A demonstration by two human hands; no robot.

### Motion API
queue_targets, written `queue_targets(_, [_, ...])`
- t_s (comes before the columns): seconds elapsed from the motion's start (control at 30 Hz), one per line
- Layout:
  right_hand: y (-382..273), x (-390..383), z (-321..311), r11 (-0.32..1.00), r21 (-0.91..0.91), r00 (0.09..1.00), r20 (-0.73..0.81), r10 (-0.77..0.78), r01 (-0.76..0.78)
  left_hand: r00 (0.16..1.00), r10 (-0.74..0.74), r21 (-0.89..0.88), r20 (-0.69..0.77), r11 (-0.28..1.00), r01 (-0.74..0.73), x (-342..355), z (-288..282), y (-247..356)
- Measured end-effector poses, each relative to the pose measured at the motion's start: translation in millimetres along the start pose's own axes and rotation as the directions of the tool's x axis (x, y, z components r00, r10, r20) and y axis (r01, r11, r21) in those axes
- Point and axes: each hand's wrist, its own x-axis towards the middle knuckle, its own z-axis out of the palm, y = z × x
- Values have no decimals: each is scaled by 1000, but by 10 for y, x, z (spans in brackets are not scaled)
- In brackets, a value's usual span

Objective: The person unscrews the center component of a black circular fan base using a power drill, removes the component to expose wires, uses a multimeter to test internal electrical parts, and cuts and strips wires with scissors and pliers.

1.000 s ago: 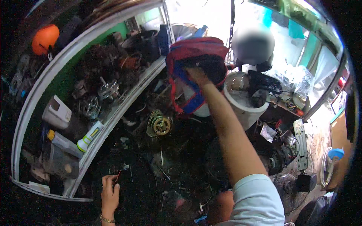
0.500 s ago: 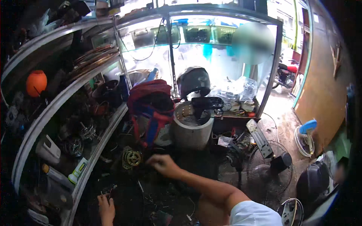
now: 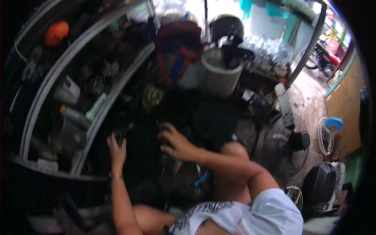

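My left hand (image 3: 117, 152) reaches forward at the left, its fingers parted in a V. Right at its fingertips is a small, blurred metallic piece (image 3: 127, 127); whether they touch it I cannot tell. My right hand (image 3: 177, 143) hovers over the dark work area, fingers spread and curved, with nothing visible in them. Beyond both hands sits a round brass-coloured part (image 3: 153, 95), like a motor part with a ring. Between the hands the surface is too dark to make out.
A metal-edged shelf (image 3: 113, 92) with a green-and-white flashlight (image 3: 96, 107) runs along the left. Ahead stand a red-and-blue backpack (image 3: 178, 55) and a grey cylindrical tub (image 3: 221, 80). To the right lie a fan part (image 3: 298, 141) and a black case (image 3: 319, 182).
My view has tilted downward, bringing my legs and shirt into sight. My right hand has drawn back from beside the brass-coloured part, its fingers now spread. My left hand stays by the small piece.
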Motion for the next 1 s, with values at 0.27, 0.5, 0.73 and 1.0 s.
queue_targets(0.27, [-158,-118,23,992,-28,974,190,122,-119,934,-5,-27,358,1000,16,-161,-624,-1])
queue_targets(0.5, [215,105,-281,994,44,975,-197,105,-98,915,86,237,394,952,-192,-177,-429,325])
queue_targets(0.73, [554,312,-620,970,229,847,-499,184,-76,951,262,499,164,810,-310,349,-229,151])
queue_targets(1.0, [578,480,-393,997,66,928,-367,72,-51,958,124,500,259,831,-243,744,-131,-398])
